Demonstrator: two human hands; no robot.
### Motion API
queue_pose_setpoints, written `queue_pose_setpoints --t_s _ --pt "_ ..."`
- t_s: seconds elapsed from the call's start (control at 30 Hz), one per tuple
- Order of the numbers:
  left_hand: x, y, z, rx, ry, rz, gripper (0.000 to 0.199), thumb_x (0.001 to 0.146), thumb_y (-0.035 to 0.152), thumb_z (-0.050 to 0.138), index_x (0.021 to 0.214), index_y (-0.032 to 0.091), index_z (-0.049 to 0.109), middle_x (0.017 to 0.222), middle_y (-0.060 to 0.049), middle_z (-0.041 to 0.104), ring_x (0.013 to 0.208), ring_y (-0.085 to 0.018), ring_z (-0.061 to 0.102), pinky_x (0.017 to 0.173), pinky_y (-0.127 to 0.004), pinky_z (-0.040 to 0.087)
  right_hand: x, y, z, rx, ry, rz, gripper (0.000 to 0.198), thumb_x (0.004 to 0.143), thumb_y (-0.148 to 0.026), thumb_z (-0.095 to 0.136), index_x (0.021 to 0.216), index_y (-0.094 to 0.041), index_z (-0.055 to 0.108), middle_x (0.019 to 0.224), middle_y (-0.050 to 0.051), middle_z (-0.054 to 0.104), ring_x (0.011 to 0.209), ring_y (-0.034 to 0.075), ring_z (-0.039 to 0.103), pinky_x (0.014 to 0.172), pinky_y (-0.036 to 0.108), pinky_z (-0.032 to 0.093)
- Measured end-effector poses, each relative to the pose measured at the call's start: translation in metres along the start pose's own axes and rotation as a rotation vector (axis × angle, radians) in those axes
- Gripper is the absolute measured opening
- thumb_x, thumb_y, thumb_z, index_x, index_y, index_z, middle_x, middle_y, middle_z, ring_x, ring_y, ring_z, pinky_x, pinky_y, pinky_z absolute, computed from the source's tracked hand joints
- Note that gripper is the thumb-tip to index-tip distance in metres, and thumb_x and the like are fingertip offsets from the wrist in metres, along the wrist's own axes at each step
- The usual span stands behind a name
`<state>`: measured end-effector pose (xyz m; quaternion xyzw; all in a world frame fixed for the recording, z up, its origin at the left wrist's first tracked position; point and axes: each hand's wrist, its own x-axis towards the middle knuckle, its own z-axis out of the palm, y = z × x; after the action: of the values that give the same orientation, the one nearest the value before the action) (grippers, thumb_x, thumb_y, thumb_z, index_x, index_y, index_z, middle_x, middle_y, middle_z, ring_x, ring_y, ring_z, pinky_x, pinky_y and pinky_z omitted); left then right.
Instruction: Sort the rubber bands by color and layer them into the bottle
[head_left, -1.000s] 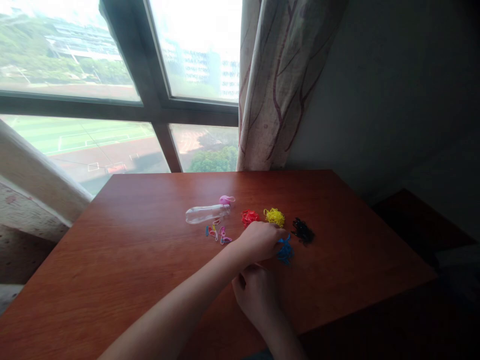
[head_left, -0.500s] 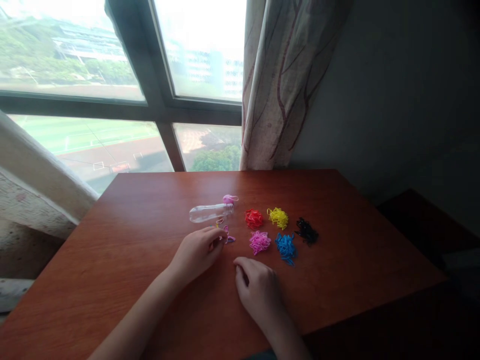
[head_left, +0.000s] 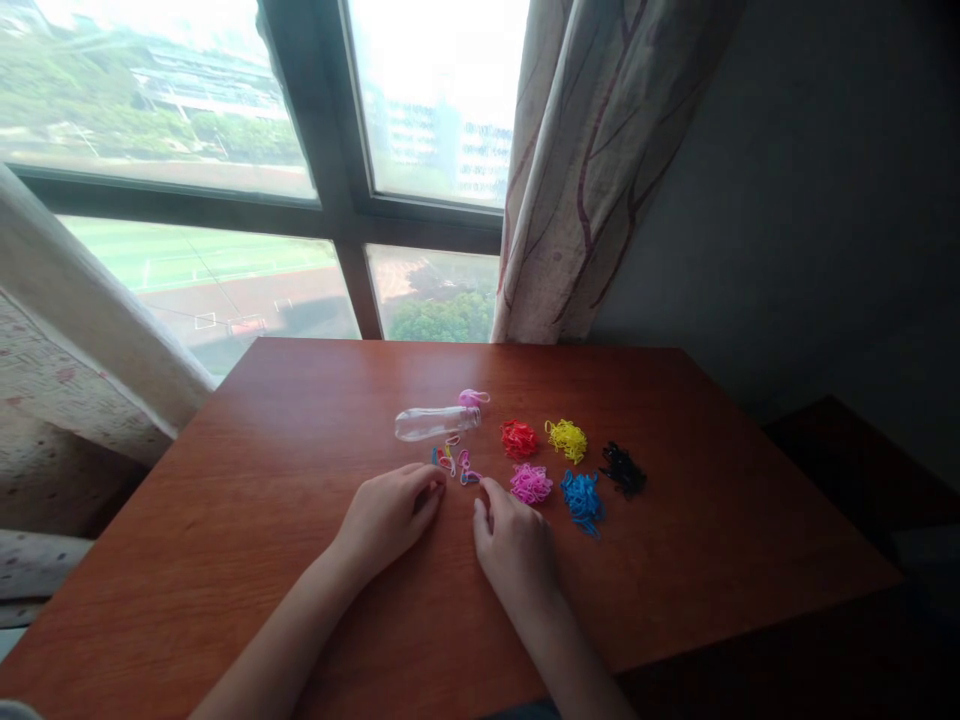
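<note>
Small mixed-colour rubber bands (head_left: 450, 460) lie scattered in front of my hands, pink, blue, yellow and white among them. My left hand (head_left: 388, 515) rests on the table just left of them, its thumb and fingers curled together in a pinch; whatever is between the tips is too small to make out. On the other side, my right hand (head_left: 516, 540) has its index finger stretched to the edge of the loose bands, thumb apart below it. Close by are a pink pile of bands (head_left: 531, 484) and a blue pile of bands (head_left: 582, 498).
Behind the loose bands a clear plastic bottle (head_left: 433, 424) lies on its side, by a pink cap (head_left: 470, 398) with a loop. Red bands (head_left: 519, 438), yellow bands (head_left: 567, 440) and black bands (head_left: 622, 468) form piles to the right on the wooden table (head_left: 300, 400).
My left hand has drawn back from the loose bands, uncovering more of them. My right hand has moved forward to their edge. The view has shifted slightly left.
</note>
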<state>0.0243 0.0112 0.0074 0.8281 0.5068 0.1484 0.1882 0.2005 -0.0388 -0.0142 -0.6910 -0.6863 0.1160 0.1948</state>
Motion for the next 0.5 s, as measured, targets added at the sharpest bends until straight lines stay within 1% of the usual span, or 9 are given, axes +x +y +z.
queue_pose_setpoints --t_s 0.27,0.5 --pt "-0.002 -0.001 -0.001 0.014 -0.013 0.012 0.021 0.093 0.025 0.041 0.094 0.025 0.062 0.094 -0.001 0.071 0.082 -0.019 0.066 0.069 -0.026 0.045 0.010 -0.007 0.001 -0.051 -0.019 0.023 0.031 0.094 -0.021 0.051 0.123 -0.019 0.062 0.097 0.009 0.074 0.084 0.021 0.071 0.069 0.025 0.047" --pt "-0.001 0.001 -0.001 0.019 -0.028 0.013 0.021 0.093 0.024 0.041 0.096 0.024 0.062 0.095 -0.003 0.071 0.084 -0.019 0.067 0.072 -0.026 0.046 0.017 -0.017 -0.001 -0.067 -0.042 0.058 0.026 0.093 -0.021 0.054 0.118 -0.021 0.060 0.092 0.008 0.073 0.079 0.021 0.070 0.062 0.025 0.044"
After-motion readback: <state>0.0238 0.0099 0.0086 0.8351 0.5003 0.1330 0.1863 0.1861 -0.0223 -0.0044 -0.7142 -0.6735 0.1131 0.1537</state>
